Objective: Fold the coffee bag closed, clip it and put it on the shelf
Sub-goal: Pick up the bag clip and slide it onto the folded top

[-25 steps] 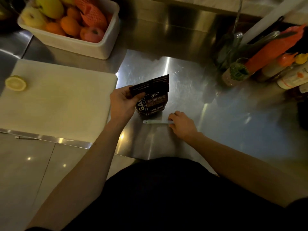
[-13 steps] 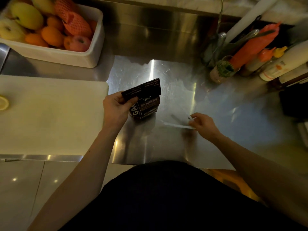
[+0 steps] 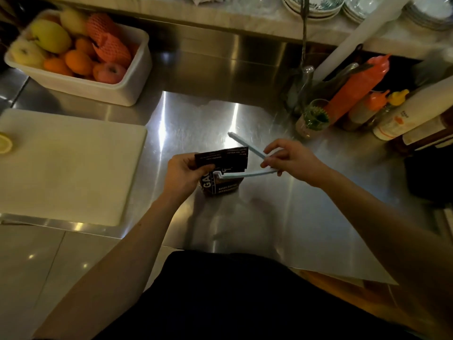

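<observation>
Left grip (image 3: 182,171) pinches folded bag top; right grip (image 3: 293,163) pinches open clip at its hinge.
Coffee bag (image 3: 220,174) upright on steel worktop (image 3: 269,217), under left grip. Pale blue clip (image 3: 247,158) spread in a V left of right grip, lower arm touching bag front below fold. Cutting board (image 3: 71,165) well left.
</observation>
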### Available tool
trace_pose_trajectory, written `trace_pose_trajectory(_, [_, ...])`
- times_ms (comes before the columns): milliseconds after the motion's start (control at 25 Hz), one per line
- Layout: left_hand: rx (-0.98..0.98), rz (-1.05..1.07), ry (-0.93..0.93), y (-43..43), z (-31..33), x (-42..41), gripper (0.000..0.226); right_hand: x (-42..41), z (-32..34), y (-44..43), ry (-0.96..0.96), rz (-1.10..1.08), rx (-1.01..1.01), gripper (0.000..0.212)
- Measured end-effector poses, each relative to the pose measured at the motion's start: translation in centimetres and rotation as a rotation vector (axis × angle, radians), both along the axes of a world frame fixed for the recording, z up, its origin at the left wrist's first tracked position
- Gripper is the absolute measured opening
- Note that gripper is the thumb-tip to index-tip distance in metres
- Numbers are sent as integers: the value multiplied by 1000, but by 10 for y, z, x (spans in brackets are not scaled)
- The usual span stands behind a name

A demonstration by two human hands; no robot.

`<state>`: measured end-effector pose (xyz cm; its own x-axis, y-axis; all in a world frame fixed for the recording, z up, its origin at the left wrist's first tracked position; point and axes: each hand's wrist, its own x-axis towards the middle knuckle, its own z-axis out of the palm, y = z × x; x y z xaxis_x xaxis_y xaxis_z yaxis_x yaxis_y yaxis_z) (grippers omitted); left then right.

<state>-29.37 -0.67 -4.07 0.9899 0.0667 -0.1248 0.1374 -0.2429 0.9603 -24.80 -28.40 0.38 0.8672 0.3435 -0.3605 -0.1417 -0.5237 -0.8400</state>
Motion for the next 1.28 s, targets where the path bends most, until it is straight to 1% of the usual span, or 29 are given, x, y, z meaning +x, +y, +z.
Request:
trace_pose_trajectory(120, [-13, 24, -1, -5, 0, -5, 22, 4, -2, 10, 49, 17, 83, 7])
trace_pose_trajectory(240, [51, 20, -30, -8, 2, -9, 20, 5, -9, 20, 52, -5, 161, 6])
trace_pose_trajectory(400, [42, 36, -29, -9, 4, -11, 18, 6, -12, 23, 107, -39, 270, 18])
trace_pose_trajectory(480, [79, 60, -18, -10, 2, -11, 19, 6, -12, 23, 131, -29, 309, 24])
trace_pose_trajectory(560, [88, 76, -14, -9, -2, -11, 20, 5, -12, 24, 136, -32, 333, 25])
trace_pose_trajectory(640, [53, 77, -10, -8, -4, -11, 21, 4, -11, 25, 128, -15, 313, 25])
trace_pose_trajectory(760, [-38, 64, -20, -8, -9, -13, 21, 6, -7, 23, 103, 49, 217, 31])
trace_pose_trajectory(920, [-128, 68, -35, -6, -19, -17, 17, 8, -5, 25, 73, 86, 130, 33])
trace_pose_trajectory(1120, [-280, 176, -11, -17, -25, -23, 32, 9, -3, 31, -58, 202, 32, 32])
trace_pose_trajectory(1280, [-367, 259, 43, -21, -33, -22, 44, 9, -4, 35, -107, 187, 44, 31])
